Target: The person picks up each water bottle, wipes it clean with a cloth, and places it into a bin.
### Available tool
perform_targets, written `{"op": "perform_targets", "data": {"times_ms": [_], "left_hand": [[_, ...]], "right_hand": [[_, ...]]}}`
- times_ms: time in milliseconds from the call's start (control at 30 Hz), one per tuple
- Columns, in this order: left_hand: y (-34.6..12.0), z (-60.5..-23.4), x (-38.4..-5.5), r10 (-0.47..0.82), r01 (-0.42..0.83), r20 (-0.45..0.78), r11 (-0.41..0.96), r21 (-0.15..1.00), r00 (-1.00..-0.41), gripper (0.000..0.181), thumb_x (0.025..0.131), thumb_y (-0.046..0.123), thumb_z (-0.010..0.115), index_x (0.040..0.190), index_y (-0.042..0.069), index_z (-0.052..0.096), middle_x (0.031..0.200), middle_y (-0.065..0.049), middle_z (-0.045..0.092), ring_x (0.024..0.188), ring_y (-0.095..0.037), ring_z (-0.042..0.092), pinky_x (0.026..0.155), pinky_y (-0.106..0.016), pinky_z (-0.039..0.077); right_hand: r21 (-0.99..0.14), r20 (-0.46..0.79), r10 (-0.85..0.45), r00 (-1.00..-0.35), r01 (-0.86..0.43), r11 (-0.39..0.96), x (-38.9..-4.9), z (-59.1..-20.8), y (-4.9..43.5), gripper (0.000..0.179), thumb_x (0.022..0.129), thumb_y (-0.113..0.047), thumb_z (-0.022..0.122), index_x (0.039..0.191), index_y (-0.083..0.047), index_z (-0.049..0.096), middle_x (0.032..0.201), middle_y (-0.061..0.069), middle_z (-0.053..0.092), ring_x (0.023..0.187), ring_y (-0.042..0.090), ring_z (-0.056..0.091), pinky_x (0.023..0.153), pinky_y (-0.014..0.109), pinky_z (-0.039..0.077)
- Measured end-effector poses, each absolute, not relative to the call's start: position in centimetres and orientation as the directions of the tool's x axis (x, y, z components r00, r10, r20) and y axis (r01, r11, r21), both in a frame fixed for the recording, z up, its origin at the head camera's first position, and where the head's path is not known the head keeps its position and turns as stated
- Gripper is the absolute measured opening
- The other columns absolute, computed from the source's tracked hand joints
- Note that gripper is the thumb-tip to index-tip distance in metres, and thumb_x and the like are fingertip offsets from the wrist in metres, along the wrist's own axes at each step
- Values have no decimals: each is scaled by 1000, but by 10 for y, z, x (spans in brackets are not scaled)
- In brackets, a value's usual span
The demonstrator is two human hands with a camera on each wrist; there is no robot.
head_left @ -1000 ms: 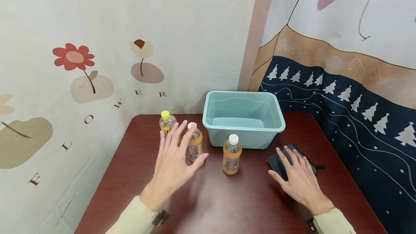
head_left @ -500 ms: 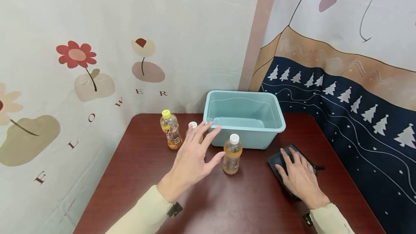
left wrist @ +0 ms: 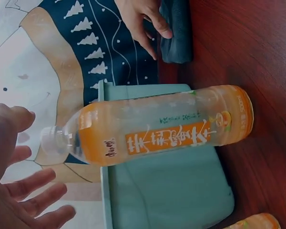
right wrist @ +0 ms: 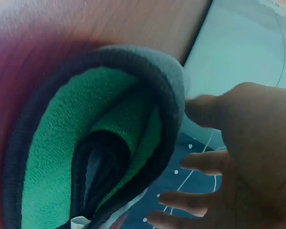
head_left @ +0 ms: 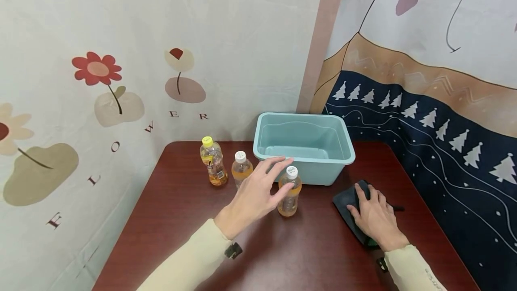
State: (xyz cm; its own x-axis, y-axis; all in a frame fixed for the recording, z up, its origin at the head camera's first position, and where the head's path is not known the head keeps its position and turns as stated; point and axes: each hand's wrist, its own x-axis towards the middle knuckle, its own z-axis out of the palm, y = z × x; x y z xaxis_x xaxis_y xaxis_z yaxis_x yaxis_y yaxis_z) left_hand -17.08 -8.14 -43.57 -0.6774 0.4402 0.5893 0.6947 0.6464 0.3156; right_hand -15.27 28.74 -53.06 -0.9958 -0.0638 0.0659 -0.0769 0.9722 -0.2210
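Note:
My left hand [head_left: 252, 196] reaches over the table with its fingers spread, beside a clear plastic drink bottle [head_left: 288, 203] with a white cap and orange label. In the left wrist view, the thumb and fingers stand apart around that bottle's cap [left wrist: 55, 140], with a gap showing. Partly behind the hand is a second white-capped bottle [head_left: 241, 168]. A yellow-capped bottle [head_left: 214, 167] stands farther left. On the right, my right hand [head_left: 377, 219] rests on a folded dark cloth [head_left: 345, 203]; the right wrist view shows its green terry inside [right wrist: 50, 152], fingers extended beside it.
A light teal plastic tub [head_left: 308, 173] stands at the back of the dark red-brown table [head_left: 169, 232], behind the bottles. Printed fabric [head_left: 242, 48] hangs along the back and right side.
My left hand has moved right, from in front of the two left bottles to the right-hand bottle, uncovering the yellow-capped one. The right hand has shifted slightly on the cloth.

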Motion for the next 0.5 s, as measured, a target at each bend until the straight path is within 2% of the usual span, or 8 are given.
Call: {"op": "perform_targets", "data": {"times_ms": [100, 200, 333, 400, 500], "left_hand": [[-77, -438, -176, 450, 705, 590, 633, 318, -670, 57, 112, 32, 83, 165, 23, 65, 155, -2, 71, 134, -23, 74, 84, -33, 69], [-74, -441, -181, 466, 714, 576, 617, 333, -671, 55, 113, 32, 82, 164, 24, 66, 150, 0, 73, 114, -17, 76, 79, -27, 65], [-72, -445, -184, 475, 711, 553, 601, 365, -685, 52, 114, 31, 81, 164, 24, 67, 145, 3, 75, 92, -12, 70, 74, -21, 58], [-71, -447, -186, 476, 710, 546, 596, 375, -689, 52, 114, 30, 81, 163, 23, 68, 143, 3, 76, 88, -11, 69, 74, -21, 58], [-71, -450, -187, 478, 710, 542, 587, 388, -691, 51, 113, 28, 81, 162, 22, 68, 141, 3, 78, 91, -13, 73, 78, -24, 61]], "right_hand": [[-220, -3, -50, -999, -48, 974, -157, -529, 290, 89, 110, -41, 80, 176, 3, 40, 168, 52, 40, 147, 75, 48, 108, 90, 52], [-206, -73, -44, -996, -28, 978, -160, -528, 293, 95, 109, -45, 82, 177, 6, 37, 164, 53, 43, 141, 76, 53, 107, 90, 52], [-174, -75, -48, -996, -34, 984, -165, -530, 294, 98, 106, -43, 86, 172, 14, 40, 155, 52, 52, 130, 70, 60, 99, 83, 60], [-160, -58, -45, -997, -35, 987, -168, -531, 294, 97, 104, -40, 89, 168, 17, 43, 150, 50, 54, 125, 66, 62, 94, 79, 63], [-156, -37, -50, -998, -43, 987, -172, -532, 293, 87, 104, -31, 90, 162, 19, 49, 145, 48, 57, 122, 62, 62, 88, 77, 65]]}}
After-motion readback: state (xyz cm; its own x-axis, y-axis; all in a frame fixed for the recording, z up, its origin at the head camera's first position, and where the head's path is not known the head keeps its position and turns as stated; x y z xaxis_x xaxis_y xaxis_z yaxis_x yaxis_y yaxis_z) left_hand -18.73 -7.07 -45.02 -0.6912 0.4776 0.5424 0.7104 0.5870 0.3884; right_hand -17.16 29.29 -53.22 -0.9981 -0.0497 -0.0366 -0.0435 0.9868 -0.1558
